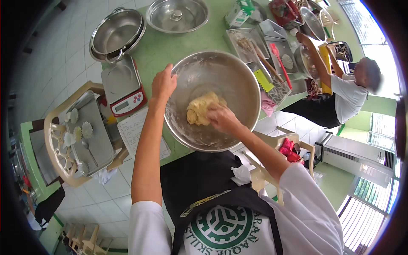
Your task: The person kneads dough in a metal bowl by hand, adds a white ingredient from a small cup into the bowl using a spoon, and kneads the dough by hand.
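A large steel mixing bowl [240,85] stands at the near edge of the green table. In it lies a lump of pale yellow dough [199,109], rough on its surface, with floury smears on the bowl's wall around it. My left hand [163,83] grips the bowl's rim at the left, fingers over the edge. Down inside the bowl, my right hand [224,119] is closed on the right side of the dough; its fingertips are partly sunk in or hidden and slightly blurred.
Left of the bowl are a red kitchen scale [127,102] and a written sheet [138,131]. Steel pans [117,32] and a steel lid [177,16] sit behind. Trays of tools [242,36] stand right, near a co-worker [350,91]. A chair [53,131] holds a tray of molds.
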The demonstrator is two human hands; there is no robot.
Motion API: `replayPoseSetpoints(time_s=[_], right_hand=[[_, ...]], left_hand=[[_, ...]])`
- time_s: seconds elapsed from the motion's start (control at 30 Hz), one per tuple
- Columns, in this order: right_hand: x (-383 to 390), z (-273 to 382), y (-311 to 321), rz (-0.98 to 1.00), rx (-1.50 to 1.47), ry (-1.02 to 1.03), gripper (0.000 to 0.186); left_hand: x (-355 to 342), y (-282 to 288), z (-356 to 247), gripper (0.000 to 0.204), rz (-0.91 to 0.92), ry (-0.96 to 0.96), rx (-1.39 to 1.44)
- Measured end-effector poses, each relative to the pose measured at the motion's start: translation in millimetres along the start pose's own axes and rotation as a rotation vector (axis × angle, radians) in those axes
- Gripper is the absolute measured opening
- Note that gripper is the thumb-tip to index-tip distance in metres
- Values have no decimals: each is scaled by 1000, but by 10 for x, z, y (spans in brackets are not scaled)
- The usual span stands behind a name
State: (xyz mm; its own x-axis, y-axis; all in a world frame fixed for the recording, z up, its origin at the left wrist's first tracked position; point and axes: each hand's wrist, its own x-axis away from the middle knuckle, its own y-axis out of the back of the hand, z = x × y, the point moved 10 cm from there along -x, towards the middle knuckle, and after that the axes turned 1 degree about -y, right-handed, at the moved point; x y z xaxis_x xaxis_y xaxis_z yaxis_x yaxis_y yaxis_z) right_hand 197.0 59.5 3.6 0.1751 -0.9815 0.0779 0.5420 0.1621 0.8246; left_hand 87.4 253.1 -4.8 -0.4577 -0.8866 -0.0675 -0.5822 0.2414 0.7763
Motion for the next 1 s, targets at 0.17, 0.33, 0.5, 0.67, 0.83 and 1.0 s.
replayPoseSetpoints(time_s=[0.17, 0.33, 0.5, 0.67, 0.83, 1.0], right_hand=[[362, 38, 193, 246, 119, -277, 12], [3, -478, -215, 103, -149, -485, 32], [391, -933, -604, 70, -343, -765, 41], [-93, -1125, -656, 77, -317, -687, 39], [-656, -1173, -595, -97, -554, -727, 38], [-604, -830, -535, 60, -497, -544, 28]], left_hand=[[137, -28, -74, 30, 33, 20, -35], [86, -103, -414, 23, 29, 35, -36], [179, -77, -154, 23, 61, 165, -5], [186, -51, -195, 26, 61, 176, 77], [185, -145, -302, 24, 101, 181, 13], [279, -40, -55, 31, 29, 173, -34]])
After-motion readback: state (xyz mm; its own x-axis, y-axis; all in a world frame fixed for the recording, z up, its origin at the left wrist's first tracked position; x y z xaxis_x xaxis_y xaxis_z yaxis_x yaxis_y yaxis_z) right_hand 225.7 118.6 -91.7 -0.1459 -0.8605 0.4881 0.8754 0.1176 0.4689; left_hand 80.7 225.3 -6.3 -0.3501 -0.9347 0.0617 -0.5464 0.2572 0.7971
